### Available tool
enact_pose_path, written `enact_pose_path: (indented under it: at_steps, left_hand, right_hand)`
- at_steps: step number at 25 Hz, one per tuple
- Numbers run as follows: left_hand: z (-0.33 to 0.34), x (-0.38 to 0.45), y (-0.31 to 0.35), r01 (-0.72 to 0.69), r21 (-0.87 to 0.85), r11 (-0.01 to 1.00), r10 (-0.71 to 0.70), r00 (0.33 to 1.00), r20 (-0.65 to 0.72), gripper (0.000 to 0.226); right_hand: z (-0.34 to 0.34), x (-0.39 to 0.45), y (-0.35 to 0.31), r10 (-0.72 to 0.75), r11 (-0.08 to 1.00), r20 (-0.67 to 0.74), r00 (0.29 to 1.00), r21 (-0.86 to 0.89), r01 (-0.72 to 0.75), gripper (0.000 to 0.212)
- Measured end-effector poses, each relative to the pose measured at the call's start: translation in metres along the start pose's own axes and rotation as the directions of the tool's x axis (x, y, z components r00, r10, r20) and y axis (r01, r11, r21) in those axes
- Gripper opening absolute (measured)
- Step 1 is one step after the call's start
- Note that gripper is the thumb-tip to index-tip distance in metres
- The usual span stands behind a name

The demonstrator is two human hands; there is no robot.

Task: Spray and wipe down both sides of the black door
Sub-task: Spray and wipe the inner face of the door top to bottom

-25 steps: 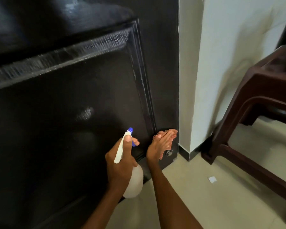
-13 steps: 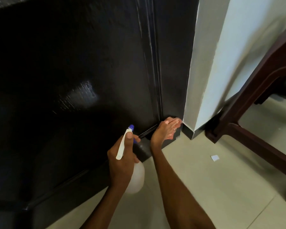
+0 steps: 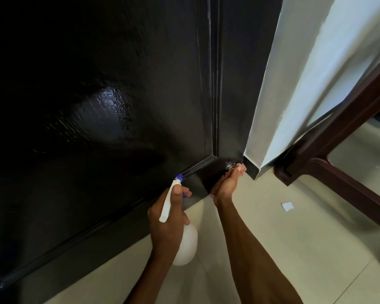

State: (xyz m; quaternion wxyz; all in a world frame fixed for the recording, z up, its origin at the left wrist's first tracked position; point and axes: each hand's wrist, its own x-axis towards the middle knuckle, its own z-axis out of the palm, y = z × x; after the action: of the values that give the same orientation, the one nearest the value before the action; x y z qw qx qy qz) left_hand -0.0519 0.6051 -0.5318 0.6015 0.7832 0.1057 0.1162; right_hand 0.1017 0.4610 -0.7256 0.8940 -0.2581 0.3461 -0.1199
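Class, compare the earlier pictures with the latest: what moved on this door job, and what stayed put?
The right hand slid the pinkish cloth down the black door to its bottom corner. The left hand still grips the white spray bottle, unmoved.

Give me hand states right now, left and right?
Left hand: closed, holding the spray bottle.
Right hand: fingers straight, pressing the pink cloth against the black door.

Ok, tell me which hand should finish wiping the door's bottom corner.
Right. The right hand already presses the pink cloth flat against the black door at its bottom corner by the white wall. The left hand grips the spray bottle, held off the door.
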Motion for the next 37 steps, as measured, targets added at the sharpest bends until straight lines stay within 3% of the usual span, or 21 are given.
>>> enact_pose_path:
  at_steps: [2,4,6,9,11,13,15,16,17,19,23,27,31,37]
  left_hand:
    - [-0.001,-0.001,-0.002,0.001,-0.006,1.0,-0.001,1.0,0.008,0.036]
    - [-0.003,-0.003,-0.003,0.004,-0.01,1.0,-0.004,1.0,0.0,0.036]
    - [-0.004,-0.004,-0.003,0.006,0.002,1.0,-0.006,1.0,-0.014,0.034]
    - [-0.002,-0.004,0.0,0.004,0.007,1.0,-0.004,1.0,0.005,0.038]
    - [0.004,-0.007,0.004,-0.002,0.019,1.0,0.001,0.999,0.033,0.048]
    - [0.009,-0.008,0.005,-0.004,0.018,1.0,0.003,0.999,0.048,0.054]
    - [0.012,-0.01,0.007,-0.014,0.023,1.0,0.013,0.998,0.054,0.056]
    - [0.012,-0.01,0.009,-0.023,0.022,0.999,0.021,0.998,0.063,0.055]
    - [0.012,-0.01,0.011,-0.033,0.02,0.999,0.032,0.996,0.079,0.052]
    - [0.011,-0.013,0.013,-0.05,0.009,0.999,0.049,0.993,0.111,0.046]
    - [0.0,-0.022,0.011,-0.069,0.035,0.997,0.065,0.993,0.094,0.053]
    - [-0.023,-0.033,0.016,-0.027,0.005,1.0,0.027,0.998,0.049,0.048]
    - [-0.029,-0.038,0.031,-0.03,0.0,1.0,0.03,0.999,0.025,0.05]
    - [-0.021,-0.03,0.135,-0.039,-0.023,0.999,0.04,0.998,0.046,0.042]
  right_hand:
    - [-0.005,-0.003,0.007,-0.08,0.995,0.029,0.996,-0.065,0.082,0.113]
    - [0.01,-0.031,-0.01,-0.199,0.954,-0.05,0.979,-0.239,0.181,0.089]
    - [0.021,-0.051,-0.02,-0.341,0.859,-0.01,0.94,-0.409,0.308,0.061]
    - [0.016,-0.075,-0.021,-0.448,0.72,0.08,0.891,-0.558,0.412,0.051]
    - [0.014,-0.075,-0.021,-0.44,0.699,0.094,0.893,-0.588,0.406,0.053]
    - [0.015,-0.053,-0.026,-0.328,0.741,0.004,0.945,-0.62,0.26,0.06]
    - [0.011,-0.042,-0.039,-0.074,0.891,-0.137,0.988,-0.455,0.003,0.078]
    - [0.009,-0.048,-0.044,0.04,0.924,-0.168,0.985,-0.37,-0.1,0.076]
    - [0.006,-0.061,-0.045,0.067,0.945,-0.139,0.988,-0.308,-0.108,0.062]
    - [-0.003,-0.082,-0.029,0.053,0.939,-0.054,0.997,-0.337,-0.068,0.042]
    - [-0.03,-0.106,0.031,0.143,0.939,0.075,0.987,-0.324,-0.111,0.054]
    - [-0.023,-0.164,-0.007,0.149,0.955,0.07,0.986,-0.268,-0.126,0.045]
    - [-0.019,-0.174,-0.063,0.084,0.996,0.093,0.992,0.034,-0.087,0.049]
    - [0.042,-0.243,-0.162,0.032,0.981,0.102,0.994,0.189,-0.051,0.067]
